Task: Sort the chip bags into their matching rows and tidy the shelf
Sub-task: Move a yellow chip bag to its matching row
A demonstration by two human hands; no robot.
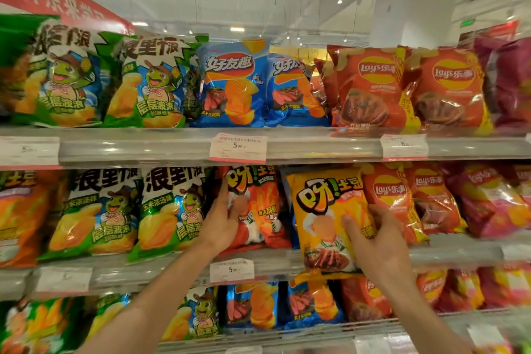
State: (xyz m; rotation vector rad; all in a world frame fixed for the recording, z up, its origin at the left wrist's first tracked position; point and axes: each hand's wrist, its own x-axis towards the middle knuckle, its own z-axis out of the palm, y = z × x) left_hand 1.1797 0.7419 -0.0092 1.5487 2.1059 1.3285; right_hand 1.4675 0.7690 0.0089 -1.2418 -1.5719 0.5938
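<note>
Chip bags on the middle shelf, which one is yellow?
The yellow fries bag held by the right hand; the red-orange fries bag beside it matches in design only.

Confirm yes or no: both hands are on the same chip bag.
No: left hand grips the red-orange bag, right hand the yellow bag.

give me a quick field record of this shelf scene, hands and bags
left hand: grips the left edge of the red-orange chip bag on the middle shelf
right hand: holds the right side of the yellow chip bag, which sticks out past the shelf edge
left neighbours: green chip bags
right neighbours: red chip bags
top shelf: green, blue, red rows
price tag: below the red-orange bag
</note>
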